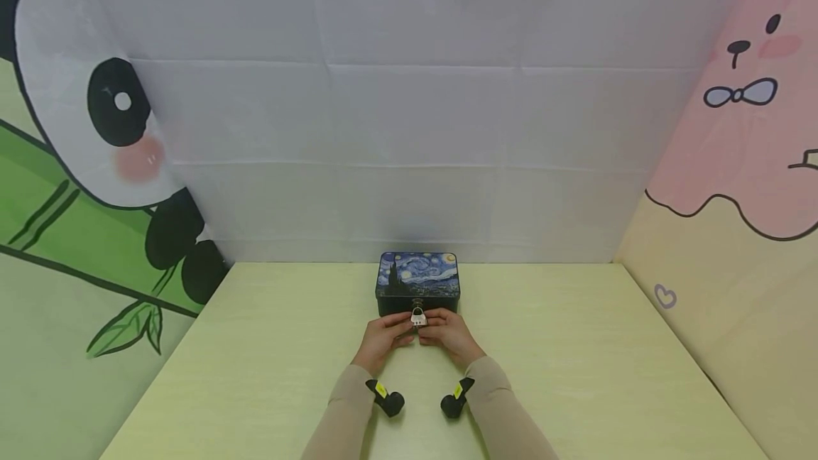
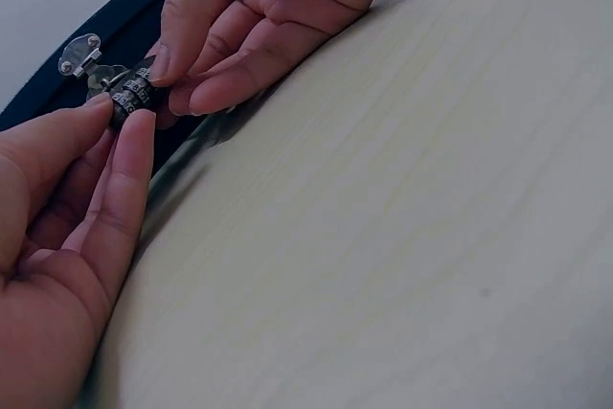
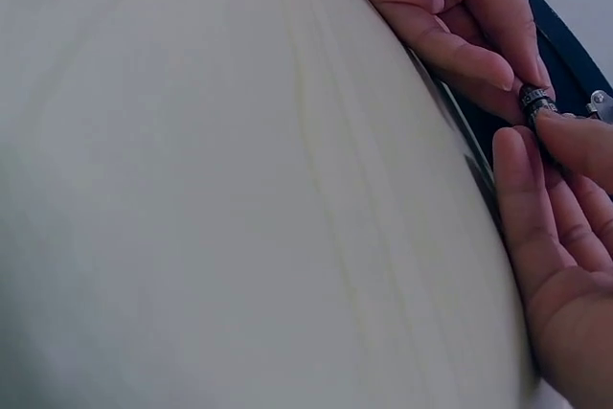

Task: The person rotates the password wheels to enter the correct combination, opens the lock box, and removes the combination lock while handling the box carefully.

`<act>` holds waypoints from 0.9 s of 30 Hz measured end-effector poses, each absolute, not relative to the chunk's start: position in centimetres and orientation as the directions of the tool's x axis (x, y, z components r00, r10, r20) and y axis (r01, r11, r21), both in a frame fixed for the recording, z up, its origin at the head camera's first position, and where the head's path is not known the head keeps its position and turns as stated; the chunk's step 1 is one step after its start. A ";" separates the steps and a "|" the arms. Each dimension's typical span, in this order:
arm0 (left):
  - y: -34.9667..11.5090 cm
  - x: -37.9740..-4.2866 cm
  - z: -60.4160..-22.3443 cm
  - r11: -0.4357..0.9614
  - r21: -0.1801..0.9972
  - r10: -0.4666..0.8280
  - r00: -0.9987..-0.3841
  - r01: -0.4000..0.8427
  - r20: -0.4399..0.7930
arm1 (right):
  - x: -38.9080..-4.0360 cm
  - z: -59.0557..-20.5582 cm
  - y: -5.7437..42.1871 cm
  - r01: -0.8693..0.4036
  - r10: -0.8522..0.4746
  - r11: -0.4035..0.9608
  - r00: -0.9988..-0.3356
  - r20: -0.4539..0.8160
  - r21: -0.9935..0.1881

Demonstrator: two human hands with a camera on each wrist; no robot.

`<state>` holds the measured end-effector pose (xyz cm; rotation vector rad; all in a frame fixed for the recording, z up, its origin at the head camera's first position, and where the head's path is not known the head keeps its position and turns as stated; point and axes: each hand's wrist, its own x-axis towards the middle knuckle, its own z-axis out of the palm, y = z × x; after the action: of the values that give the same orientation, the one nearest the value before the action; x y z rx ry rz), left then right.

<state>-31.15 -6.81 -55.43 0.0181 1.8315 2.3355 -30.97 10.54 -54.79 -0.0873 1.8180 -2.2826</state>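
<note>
A dark tin box with a starry night painting on its lid stands at the back of the table, its lid down. From the metal clasp on its front hangs a small combination padlock with numbered dials. My left hand pinches one end of the padlock between thumb and fingers. On the other end, my right hand pinches it with thumb and fingertips. In the right wrist view the padlock is partly hidden by both hands.
The pale wooden table stretches out on both sides of the box. Behind it hangs a white cloth wall. Cartoon-printed walls stand left and right. A black camera mount sits on the left wrist, another on the right.
</note>
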 end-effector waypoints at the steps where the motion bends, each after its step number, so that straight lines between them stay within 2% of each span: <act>1: -6.8 -31.1 -55.5 -0.228 0.965 0.143 -0.985 -0.129 -0.098 | -31.0 -54.9 10.6 0.136 -0.209 -0.211 -0.974 -0.091 -0.968; 27: -6.9 -31.0 -55.5 -0.237 0.963 0.144 -0.985 -0.128 -0.095 | -30.9 -54.7 10.5 0.136 -0.227 -0.192 -0.970 -0.090 -0.972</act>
<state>-31.04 -6.86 -55.53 0.0201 1.8222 2.3436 -30.87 10.48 -54.67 -0.1075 1.8275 -2.2564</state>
